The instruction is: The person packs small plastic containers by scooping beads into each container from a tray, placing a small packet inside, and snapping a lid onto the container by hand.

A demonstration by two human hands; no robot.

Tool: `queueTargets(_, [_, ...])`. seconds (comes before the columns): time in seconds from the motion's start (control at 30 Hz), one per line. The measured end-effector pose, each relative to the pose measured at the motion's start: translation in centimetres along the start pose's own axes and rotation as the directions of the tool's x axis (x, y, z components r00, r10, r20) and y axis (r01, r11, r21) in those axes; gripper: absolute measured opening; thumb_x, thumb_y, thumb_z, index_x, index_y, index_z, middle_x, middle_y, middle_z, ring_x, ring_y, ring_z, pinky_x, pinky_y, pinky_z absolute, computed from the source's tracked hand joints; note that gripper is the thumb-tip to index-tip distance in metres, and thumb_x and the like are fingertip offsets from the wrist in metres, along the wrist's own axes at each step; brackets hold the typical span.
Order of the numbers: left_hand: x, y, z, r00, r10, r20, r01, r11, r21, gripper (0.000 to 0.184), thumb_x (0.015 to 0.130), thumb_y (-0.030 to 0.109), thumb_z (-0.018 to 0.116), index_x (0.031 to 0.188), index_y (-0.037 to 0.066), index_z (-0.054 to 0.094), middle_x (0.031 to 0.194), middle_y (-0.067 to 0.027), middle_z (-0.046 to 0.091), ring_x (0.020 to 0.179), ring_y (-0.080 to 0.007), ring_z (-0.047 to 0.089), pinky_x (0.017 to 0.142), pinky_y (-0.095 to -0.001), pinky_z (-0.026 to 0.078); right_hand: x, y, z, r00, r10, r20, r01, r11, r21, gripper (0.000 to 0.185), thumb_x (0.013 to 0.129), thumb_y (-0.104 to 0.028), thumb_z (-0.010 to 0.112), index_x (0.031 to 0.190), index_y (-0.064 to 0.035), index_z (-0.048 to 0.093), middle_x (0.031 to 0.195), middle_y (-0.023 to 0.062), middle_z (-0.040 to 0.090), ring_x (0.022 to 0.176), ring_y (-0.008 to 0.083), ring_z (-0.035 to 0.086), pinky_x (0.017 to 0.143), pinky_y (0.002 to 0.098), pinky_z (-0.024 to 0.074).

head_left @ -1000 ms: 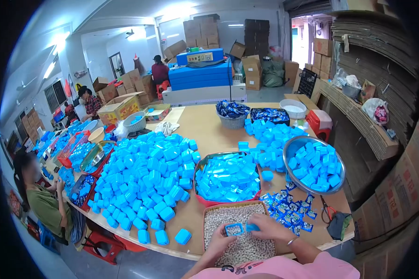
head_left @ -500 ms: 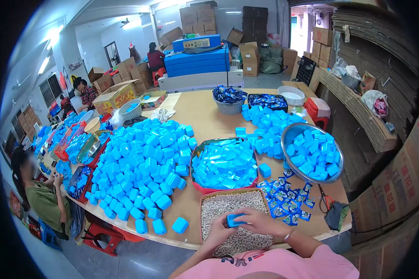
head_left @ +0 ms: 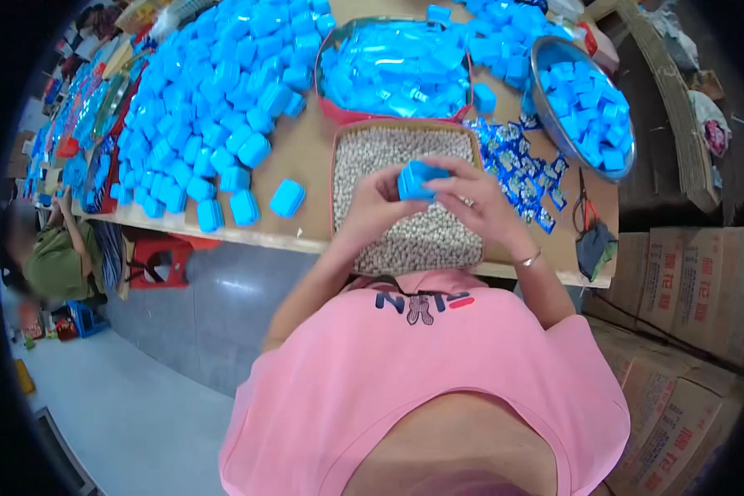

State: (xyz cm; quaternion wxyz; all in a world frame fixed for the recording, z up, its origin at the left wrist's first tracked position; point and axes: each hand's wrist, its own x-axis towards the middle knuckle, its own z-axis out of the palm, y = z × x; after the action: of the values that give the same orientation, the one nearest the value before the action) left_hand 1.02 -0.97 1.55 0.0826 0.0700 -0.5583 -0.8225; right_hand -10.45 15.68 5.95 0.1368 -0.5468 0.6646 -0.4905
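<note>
Between my two hands is a small blue plastic box, held above a tray of pale round beads or candies. My left hand grips the box's left side, thumb and fingers closed on it. From the right, the fingers of my right hand press on the same box; a bracelet circles that wrist. Small blue printed packets lie just right of the tray. Behind it stands a red-rimmed tray full of light blue plastic pieces. What the box contains is hidden.
A big heap of closed blue boxes covers the table's left. To the right are a metal bowl of blue boxes and scissors. Cartons stand at the right; a co-worker in green sits at the left.
The view has tilted down, so the table sits higher and my pink shirt fills the lower part. Both hands still hold the blue box, which is now turned more upright.
</note>
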Motion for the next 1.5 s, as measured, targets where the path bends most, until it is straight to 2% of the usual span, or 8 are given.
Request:
queueTargets(0.57, [1.0,1.7,0.3,0.998,0.029,0.048,-0.030,0.999,0.018,0.040,0.079,-0.006,0.062,0.118,-0.001,0.055,0.102,-0.0092,0.064,0.084,-0.0119,0.058,0.073,-0.0215,0.048,0.4,0.6,1.3,0.970,-0.188,-0.152,0.157,0.968,-0.198,0.033,0.080,0.004,0.062,0.111,-0.0048,0.065,0.125,0.0101,0.059,0.105,0.0213,0.060,0.084,0.0275,0.0492])
queueTargets(0.7, [1.0,1.2,0.8,0.980,0.199,-0.022,-0.193,0.969,0.157,0.039,0.080,-0.006,0.056,0.118,0.000,0.056,0.103,-0.0080,0.063,0.085,-0.0127,0.056,0.076,-0.0228,0.046,0.1,0.3,0.9,0.903,0.412,-0.119,-0.294,0.796,0.529,0.034,0.081,0.005,0.062,0.114,-0.0029,0.062,0.116,0.0066,0.062,0.095,0.0142,0.061,0.081,0.0228,0.0486])
queueTargets(0.97, [2.1,-0.9,-0.4,0.997,0.079,-0.022,-0.073,0.977,0.202,0.038,0.077,-0.007,0.054,0.114,0.001,0.059,0.099,-0.0072,0.064,0.082,-0.0124,0.056,0.074,-0.0224,0.046,-0.6,5.8,-1.5,0.927,0.376,0.007,-0.316,0.768,0.557,0.030,0.084,-0.004,0.063,0.114,-0.0024,0.062,0.101,0.0037,0.065,0.076,0.0072,0.056,0.067,0.0187,0.0447])
queueTargets(1.13, [2.1,-1.8,-1.0,0.998,0.055,-0.042,-0.039,0.953,0.300,0.036,0.077,-0.006,0.054,0.111,0.001,0.061,0.094,-0.0071,0.064,0.076,-0.0116,0.054,0.069,-0.0222,0.045,0.6,15.1,-6.3,0.777,0.437,-0.452,-0.582,0.773,-0.252,0.031,0.083,-0.018,0.064,0.112,-0.0050,0.063,0.091,0.0094,0.068,0.067,0.0218,0.059,0.069,0.0327,0.0490])
queueTargets(1.2, [2.4,-1.8,-1.2,0.995,0.090,-0.037,-0.069,0.919,0.388,0.035,0.077,-0.005,0.055,0.110,0.001,0.061,0.092,-0.0068,0.064,0.073,-0.0112,0.053,0.066,-0.0221,0.044,0.6,18.6,-5.9,0.957,-0.084,-0.277,-0.156,0.654,-0.740,0.036,0.082,-0.020,0.068,0.115,-0.0067,0.061,0.094,0.0077,0.067,0.076,0.0234,0.060,0.069,0.0346,0.0456])
queueTargets(1.3, [2.3,-1.7,-1.0,0.994,0.100,-0.035,-0.074,0.896,0.439,0.035,0.076,-0.005,0.055,0.110,0.002,0.061,0.090,-0.0063,0.063,0.071,-0.0110,0.051,0.064,-0.0221,0.043,2.6,15.5,-7.5,0.920,0.338,-0.200,-0.380,0.642,-0.665,0.034,0.081,-0.020,0.070,0.111,-0.0075,0.060,0.101,0.0085,0.064,0.084,0.0247,0.058,0.073,0.0358,0.0449])
queueTargets(1.37, [2.1,-1.6,-1.0,0.994,0.108,-0.029,-0.080,0.868,0.490,0.035,0.076,-0.004,0.055,0.110,0.002,0.062,0.088,-0.0058,0.063,0.068,-0.0107,0.049,0.061,-0.0220,0.042,3.4,13.6,-8.3,0.713,0.696,-0.079,-0.587,0.533,-0.609,0.032,0.080,-0.020,0.072,0.107,-0.0083,0.060,0.109,0.0094,0.062,0.092,0.0259,0.057,0.078,0.0370,0.0443])
queueTargets(1.5, [2.3,-1.9,-1.0,0.990,0.142,-0.024,-0.111,0.859,0.500,0.036,0.076,-0.004,0.055,0.111,0.002,0.061,0.086,-0.0050,0.062,0.067,-0.0105,0.048,0.060,-0.0218,0.041,2.7,16.2,-8.8,0.836,0.547,-0.047,-0.438,0.612,-0.658,0.028,0.078,-0.019,0.073,0.100,-0.0083,0.059,0.107,0.0094,0.060,0.092,0.0249,0.056,0.078,0.0372,0.0440])
